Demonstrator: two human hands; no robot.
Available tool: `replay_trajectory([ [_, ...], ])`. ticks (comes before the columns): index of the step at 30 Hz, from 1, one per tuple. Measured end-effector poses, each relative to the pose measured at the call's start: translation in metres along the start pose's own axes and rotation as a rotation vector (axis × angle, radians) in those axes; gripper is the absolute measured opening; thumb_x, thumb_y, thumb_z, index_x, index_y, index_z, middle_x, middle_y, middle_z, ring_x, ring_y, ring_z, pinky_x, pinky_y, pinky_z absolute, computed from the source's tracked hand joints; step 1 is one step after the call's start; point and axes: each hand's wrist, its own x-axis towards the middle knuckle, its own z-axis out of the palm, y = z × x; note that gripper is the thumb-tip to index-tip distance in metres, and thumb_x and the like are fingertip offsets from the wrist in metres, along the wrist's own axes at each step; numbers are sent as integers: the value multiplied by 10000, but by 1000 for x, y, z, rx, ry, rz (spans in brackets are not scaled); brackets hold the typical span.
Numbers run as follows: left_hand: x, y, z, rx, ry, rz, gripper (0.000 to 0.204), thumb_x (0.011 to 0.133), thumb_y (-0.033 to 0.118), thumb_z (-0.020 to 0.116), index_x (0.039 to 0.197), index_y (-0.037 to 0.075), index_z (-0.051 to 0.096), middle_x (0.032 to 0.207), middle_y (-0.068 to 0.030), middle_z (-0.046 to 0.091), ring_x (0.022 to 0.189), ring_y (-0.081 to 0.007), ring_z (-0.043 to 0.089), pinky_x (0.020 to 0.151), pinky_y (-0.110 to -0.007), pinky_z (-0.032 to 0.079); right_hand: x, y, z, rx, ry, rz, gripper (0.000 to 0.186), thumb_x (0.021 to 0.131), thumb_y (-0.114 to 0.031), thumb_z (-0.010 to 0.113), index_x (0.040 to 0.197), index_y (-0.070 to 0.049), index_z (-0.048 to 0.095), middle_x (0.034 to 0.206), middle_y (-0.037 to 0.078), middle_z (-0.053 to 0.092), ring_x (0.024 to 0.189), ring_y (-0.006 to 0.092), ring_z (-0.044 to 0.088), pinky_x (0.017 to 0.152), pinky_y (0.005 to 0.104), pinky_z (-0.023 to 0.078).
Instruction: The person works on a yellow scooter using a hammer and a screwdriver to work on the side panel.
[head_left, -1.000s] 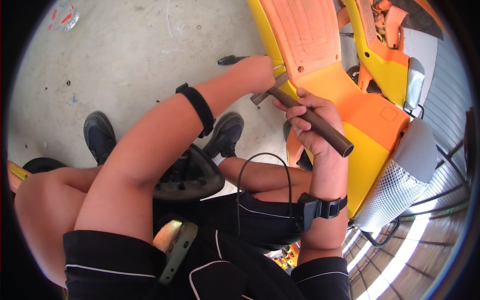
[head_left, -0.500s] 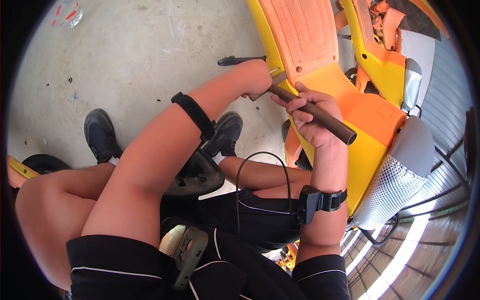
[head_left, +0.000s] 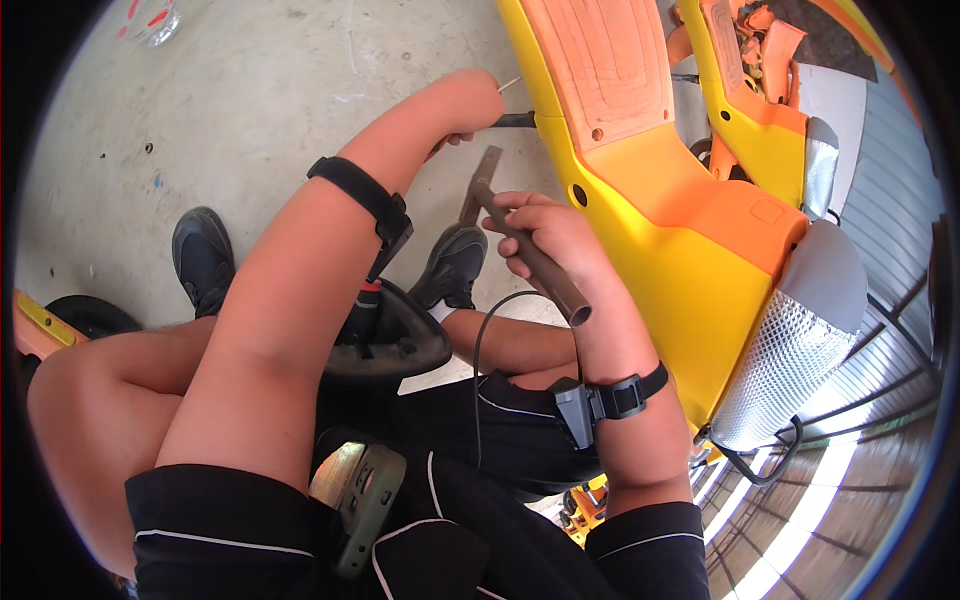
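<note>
My right hand is closed around a brown metal tube, its open round end pointing toward me. A flat cross plate sits at the tube's far end, over the floor and my shoe. Farther up and to the left, my left hand is closed, its fingers curled and mostly hidden from above. A thin pale rod sticks out of it toward the yellow and orange machine body. The two hands are apart, and the left no longer touches the tube.
A second yellow and orange body stands behind on the right, with orange scraps beside it. A silver quilted cover wraps the near end. Below my left forearm is a black curved frame. A clear plastic container lies far left.
My left hand has moved away from the tube's plate, up and left, with the thin rod. My right hand has brought the tube left and slightly down, away from the machine body.
</note>
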Motion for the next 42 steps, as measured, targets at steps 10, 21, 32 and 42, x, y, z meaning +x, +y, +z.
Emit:
replay_trajectory([
  [10,-10,0,29,-122,273,443,371,961,371,521,991,37,680,818,-178,678,798,-365,642,730,-438,502,7,23,4,-81,7,111,240,908,-66,554,1130,23,529,858,96,608,607,131,505,469,261,409],
  [21,-12,-27,-35,-316,689,213,399,953,402,492,1025,55,675,906,-170,692,893,-363,645,795,-444,499,-28,28,-38,150,263,-374,333,1018,-373,493,991,-43,523,689,17,494,507,98,427,466,261,390],
  [32,-14,-39,-3,-234,615,191,434,966,414,495,1000,15,663,799,-132,664,758,-282,626,716,-399,486,21,85,-68,-548,845,-702,445,1033,-418,448,859,-9,473,671,119,519,610,238,505,602,372,424],
  [42,-24,-36,-6,-201,553,158,421,960,405,478,975,23,655,860,-162,674,843,-344,633,760,-437,495,30,90,-59,-771,969,-657,456,1032,-432,448,888,-3,505,679,70,527,633,178,508,607,347,429],
])
